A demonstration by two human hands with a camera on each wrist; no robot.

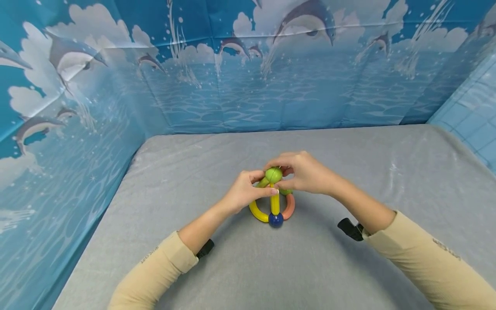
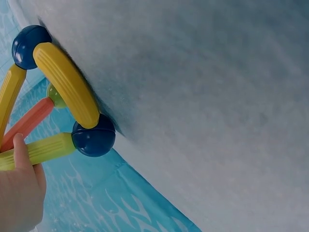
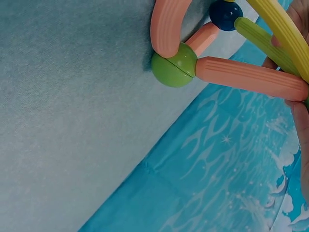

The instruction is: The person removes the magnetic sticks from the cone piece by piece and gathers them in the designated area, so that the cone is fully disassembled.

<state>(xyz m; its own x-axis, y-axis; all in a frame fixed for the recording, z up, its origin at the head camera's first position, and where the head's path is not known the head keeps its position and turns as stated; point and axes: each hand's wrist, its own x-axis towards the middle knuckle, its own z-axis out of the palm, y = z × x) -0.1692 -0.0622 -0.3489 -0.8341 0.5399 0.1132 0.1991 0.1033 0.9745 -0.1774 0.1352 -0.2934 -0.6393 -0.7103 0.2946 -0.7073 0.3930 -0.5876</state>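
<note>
A pyramid-like frame of toy building rods and balls stands on the grey cloth. At its peak sits a light green ball [image 1: 274,174], which my right hand [image 1: 310,174] grips with fingers behind and thumb below. My left hand [image 1: 244,191] pinches the light green rod [image 2: 53,149] near its upper end. Straight yellow [image 1: 275,204] and orange [image 3: 251,77] rods also rise to the peak. Around the base run a curved yellow rod [image 2: 67,84] and a curved orange rod [image 3: 166,29], joined by a blue ball [image 1: 276,220]. Another green ball [image 3: 174,67] is a base corner.
Grey cloth [image 1: 186,172] covers the surface beneath the frame. Blue dolphin-print sheets [image 1: 252,99] hang behind it and along the left side. Dark wrist devices [image 1: 350,229] sit at both beige cuffs.
</note>
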